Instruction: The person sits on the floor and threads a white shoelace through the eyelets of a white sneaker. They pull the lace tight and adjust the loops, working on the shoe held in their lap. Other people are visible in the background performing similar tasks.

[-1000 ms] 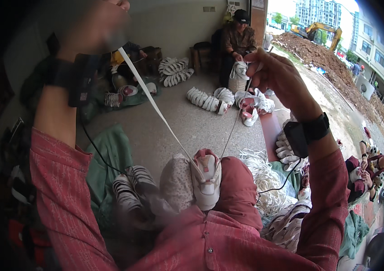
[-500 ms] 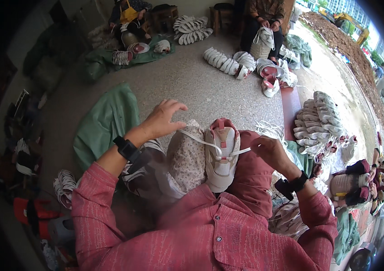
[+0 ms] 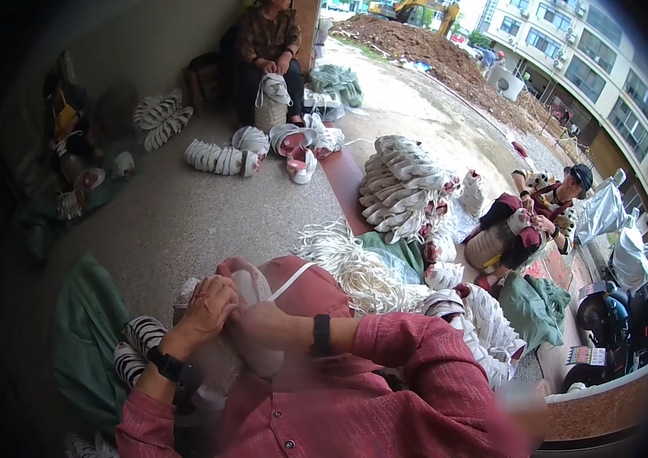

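One pale shoe [image 3: 250,284] sits on the wearer's lap, and on my remote feed its toe points back toward the red shirt [image 3: 324,412]. The left hand [image 3: 209,305] curves over the shoe's left side, fingers bent; I cannot tell whether they pinch anything. The right hand [image 3: 263,324] is blurred across the shoe's front, and I cannot tell what its fingers grip. A white lace [image 3: 293,280] slants up to the shoe's right, over the red trouser leg [image 3: 316,291]. Farther right of the shoe I see a lace heap [image 3: 366,271], with a shoe stack [image 3: 408,187] beyond. Green cloth [image 3: 87,328] lies to the shoe's left. Well beyond the shoe, a seated person [image 3: 269,38] holds another shoe [image 3: 273,90].
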`<move>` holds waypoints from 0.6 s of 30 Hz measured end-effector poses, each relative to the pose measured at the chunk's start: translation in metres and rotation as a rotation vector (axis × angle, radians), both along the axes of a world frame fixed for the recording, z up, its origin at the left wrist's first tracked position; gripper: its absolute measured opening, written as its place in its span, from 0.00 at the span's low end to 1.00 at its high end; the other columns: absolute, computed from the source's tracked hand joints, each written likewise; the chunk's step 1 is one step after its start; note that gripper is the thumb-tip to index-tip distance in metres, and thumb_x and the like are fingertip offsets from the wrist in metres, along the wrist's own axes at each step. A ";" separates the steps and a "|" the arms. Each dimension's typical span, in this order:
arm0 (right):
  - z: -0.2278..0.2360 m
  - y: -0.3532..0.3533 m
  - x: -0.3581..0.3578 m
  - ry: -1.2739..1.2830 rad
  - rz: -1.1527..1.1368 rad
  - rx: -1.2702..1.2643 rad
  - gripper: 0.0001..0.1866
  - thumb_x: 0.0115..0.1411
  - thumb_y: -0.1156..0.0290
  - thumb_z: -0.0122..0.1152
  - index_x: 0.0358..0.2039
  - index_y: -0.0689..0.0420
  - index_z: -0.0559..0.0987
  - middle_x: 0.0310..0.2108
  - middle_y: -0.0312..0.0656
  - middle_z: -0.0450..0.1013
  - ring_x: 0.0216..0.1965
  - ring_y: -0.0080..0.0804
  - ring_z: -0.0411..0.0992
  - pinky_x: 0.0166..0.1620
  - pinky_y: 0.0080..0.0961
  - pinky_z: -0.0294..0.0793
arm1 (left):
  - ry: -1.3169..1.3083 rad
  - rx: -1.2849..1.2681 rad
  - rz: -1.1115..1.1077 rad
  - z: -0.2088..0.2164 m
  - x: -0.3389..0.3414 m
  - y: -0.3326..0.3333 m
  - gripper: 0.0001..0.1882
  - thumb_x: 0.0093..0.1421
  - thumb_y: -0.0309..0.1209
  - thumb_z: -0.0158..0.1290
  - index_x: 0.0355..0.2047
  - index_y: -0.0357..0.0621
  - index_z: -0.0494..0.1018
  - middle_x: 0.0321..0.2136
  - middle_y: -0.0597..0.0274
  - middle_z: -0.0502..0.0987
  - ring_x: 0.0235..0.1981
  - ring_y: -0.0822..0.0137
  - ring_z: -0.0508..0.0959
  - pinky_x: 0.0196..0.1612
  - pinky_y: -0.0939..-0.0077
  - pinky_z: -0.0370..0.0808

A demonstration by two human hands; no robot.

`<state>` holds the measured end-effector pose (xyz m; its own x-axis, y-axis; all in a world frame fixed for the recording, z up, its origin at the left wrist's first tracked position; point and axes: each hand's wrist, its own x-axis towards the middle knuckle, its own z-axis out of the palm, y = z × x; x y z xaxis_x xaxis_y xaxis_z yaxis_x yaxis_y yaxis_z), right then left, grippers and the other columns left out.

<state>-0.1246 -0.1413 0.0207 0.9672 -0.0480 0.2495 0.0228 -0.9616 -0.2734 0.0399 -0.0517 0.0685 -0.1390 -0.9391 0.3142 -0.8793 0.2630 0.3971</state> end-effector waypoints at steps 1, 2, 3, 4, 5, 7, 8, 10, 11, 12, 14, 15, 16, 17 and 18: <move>-0.003 -0.002 -0.001 0.061 -0.008 0.001 0.12 0.57 0.73 0.55 0.41 0.65 0.71 0.31 0.52 0.73 0.22 0.44 0.77 0.21 0.38 0.73 | 0.022 0.008 0.013 -0.001 -0.002 -0.004 0.06 0.55 0.27 0.58 0.32 0.43 0.73 0.44 0.57 0.71 0.49 0.51 0.70 0.54 0.57 0.66; 0.005 -0.005 0.000 0.149 0.016 0.045 0.12 0.58 0.72 0.53 0.41 0.66 0.70 0.35 0.54 0.72 0.23 0.44 0.77 0.22 0.38 0.74 | -0.004 -0.024 0.022 0.000 -0.003 -0.004 0.07 0.56 0.27 0.58 0.32 0.41 0.71 0.42 0.55 0.71 0.47 0.50 0.70 0.53 0.56 0.67; 0.004 -0.004 -0.002 0.085 -0.001 0.028 0.12 0.58 0.73 0.53 0.41 0.66 0.70 0.34 0.53 0.72 0.23 0.44 0.77 0.21 0.37 0.73 | -0.003 -0.025 0.038 0.000 -0.003 -0.005 0.08 0.56 0.28 0.59 0.31 0.41 0.71 0.42 0.55 0.71 0.46 0.50 0.70 0.52 0.57 0.68; 0.003 -0.002 -0.004 0.022 -0.015 0.011 0.12 0.58 0.73 0.53 0.41 0.66 0.70 0.32 0.52 0.73 0.23 0.43 0.77 0.21 0.37 0.73 | 0.000 -0.025 0.056 -0.002 -0.001 -0.006 0.08 0.56 0.29 0.59 0.31 0.40 0.71 0.41 0.55 0.71 0.46 0.50 0.71 0.51 0.57 0.68; 0.002 0.002 -0.004 -0.045 -0.031 -0.004 0.12 0.58 0.73 0.53 0.41 0.66 0.70 0.31 0.51 0.73 0.23 0.43 0.77 0.21 0.37 0.73 | -0.001 -0.024 0.073 -0.003 0.003 -0.005 0.09 0.56 0.29 0.59 0.30 0.40 0.71 0.41 0.55 0.71 0.45 0.50 0.71 0.50 0.58 0.69; -0.002 0.012 -0.001 -0.082 -0.090 -0.042 0.13 0.58 0.73 0.53 0.41 0.67 0.70 0.29 0.49 0.73 0.23 0.41 0.77 0.20 0.36 0.73 | 0.015 0.006 0.071 -0.008 0.008 -0.005 0.09 0.55 0.30 0.61 0.29 0.38 0.73 0.41 0.56 0.71 0.46 0.53 0.72 0.50 0.61 0.70; -0.003 0.015 0.001 -0.099 -0.121 -0.062 0.13 0.58 0.73 0.53 0.41 0.67 0.70 0.28 0.48 0.73 0.23 0.41 0.77 0.20 0.36 0.72 | 0.025 0.019 0.067 -0.009 0.010 -0.006 0.10 0.55 0.30 0.62 0.29 0.37 0.74 0.42 0.56 0.71 0.46 0.54 0.72 0.50 0.63 0.71; -0.014 0.010 0.009 -0.061 -0.111 -0.089 0.12 0.58 0.73 0.53 0.40 0.66 0.71 0.26 0.47 0.73 0.22 0.39 0.77 0.19 0.35 0.71 | 0.066 0.052 0.057 -0.011 0.013 -0.011 0.10 0.54 0.31 0.63 0.27 0.37 0.76 0.41 0.57 0.72 0.46 0.55 0.72 0.50 0.65 0.71; -0.010 0.011 0.012 -0.043 -0.100 -0.096 0.12 0.58 0.73 0.53 0.40 0.65 0.71 0.25 0.46 0.72 0.22 0.39 0.77 0.19 0.35 0.71 | 0.085 0.075 0.058 -0.010 0.014 -0.011 0.11 0.54 0.32 0.64 0.26 0.37 0.77 0.41 0.57 0.72 0.46 0.56 0.72 0.51 0.65 0.71; -0.006 0.009 0.011 -0.017 -0.065 -0.026 0.12 0.55 0.72 0.56 0.38 0.65 0.72 0.24 0.46 0.73 0.23 0.40 0.77 0.21 0.35 0.72 | 0.114 0.118 0.065 -0.008 0.014 -0.011 0.11 0.54 0.33 0.64 0.26 0.37 0.77 0.41 0.57 0.71 0.47 0.56 0.72 0.51 0.66 0.71; 0.009 -0.003 0.006 0.029 0.012 0.113 0.12 0.51 0.72 0.61 0.34 0.64 0.74 0.21 0.47 0.73 0.24 0.42 0.77 0.26 0.37 0.74 | 0.166 0.203 0.088 -0.001 0.017 -0.006 0.12 0.55 0.34 0.64 0.26 0.37 0.77 0.42 0.57 0.71 0.47 0.57 0.72 0.53 0.67 0.70; 0.002 -0.016 -0.001 -0.025 0.106 0.208 0.11 0.51 0.72 0.61 0.33 0.63 0.75 0.20 0.45 0.72 0.24 0.43 0.77 0.27 0.37 0.74 | 0.197 0.220 0.065 0.000 0.017 -0.008 0.13 0.55 0.34 0.64 0.25 0.37 0.77 0.43 0.58 0.71 0.48 0.59 0.72 0.53 0.68 0.70; -0.010 -0.032 -0.007 -0.079 0.200 0.302 0.10 0.51 0.71 0.62 0.32 0.61 0.75 0.19 0.44 0.72 0.23 0.43 0.76 0.27 0.37 0.74 | 0.228 0.237 0.041 0.000 0.018 -0.010 0.13 0.56 0.35 0.64 0.25 0.37 0.77 0.43 0.58 0.71 0.48 0.60 0.72 0.54 0.69 0.69; -0.011 -0.041 -0.011 -0.134 0.303 0.401 0.09 0.50 0.71 0.62 0.31 0.60 0.76 0.18 0.43 0.72 0.23 0.44 0.76 0.28 0.38 0.74 | 0.257 0.256 0.027 0.001 0.020 -0.009 0.13 0.56 0.35 0.64 0.24 0.37 0.77 0.44 0.58 0.71 0.48 0.62 0.72 0.54 0.70 0.69; -0.012 -0.047 -0.016 -0.092 0.292 0.437 0.08 0.50 0.70 0.63 0.30 0.58 0.77 0.24 0.42 0.74 0.23 0.44 0.75 0.29 0.38 0.73 | 0.352 0.315 0.036 0.001 0.023 -0.008 0.13 0.57 0.35 0.64 0.23 0.38 0.76 0.45 0.59 0.70 0.49 0.64 0.72 0.54 0.71 0.68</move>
<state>-0.1406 -0.1883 0.0086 0.9309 0.1012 0.3510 0.3151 -0.7084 -0.6315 0.0627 -0.0602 0.0700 -0.0404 -0.9986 0.0348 -0.6834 0.0531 0.7281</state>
